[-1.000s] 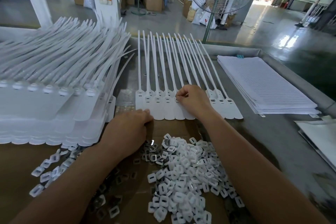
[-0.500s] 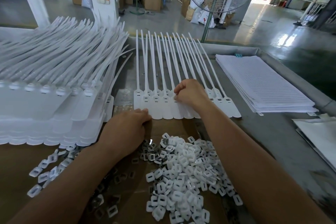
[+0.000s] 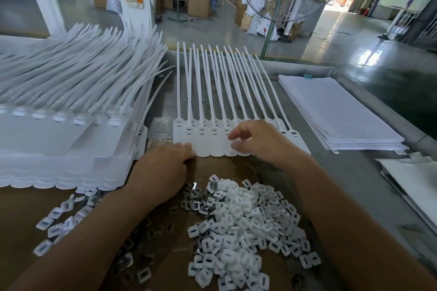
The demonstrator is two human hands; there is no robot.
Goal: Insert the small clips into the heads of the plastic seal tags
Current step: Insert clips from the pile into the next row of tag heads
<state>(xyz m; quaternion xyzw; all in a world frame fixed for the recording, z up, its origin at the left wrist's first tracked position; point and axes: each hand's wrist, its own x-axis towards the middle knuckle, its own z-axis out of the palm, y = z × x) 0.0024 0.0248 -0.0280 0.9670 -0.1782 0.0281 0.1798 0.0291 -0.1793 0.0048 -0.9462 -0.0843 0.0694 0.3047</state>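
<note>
here the big tag stack (image 3: pixel 59 144) sits left of the row of seal tags (image 3: pixel 214 149); the clip pile (image 3: pixel 241 220) lies on its near side, within reach. our left hand (image 3: pixel 163 165) presses the row's near edge flat, steadying it; our right hand (image 3: pixel 255 139) hovers over its heads (image 3: pixel 201 129), fingers loose, empty.

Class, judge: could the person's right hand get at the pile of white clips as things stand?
Probably yes: the right hand hovers over the seal tags, and the clip pile lies uncovered nearer the person.
</note>
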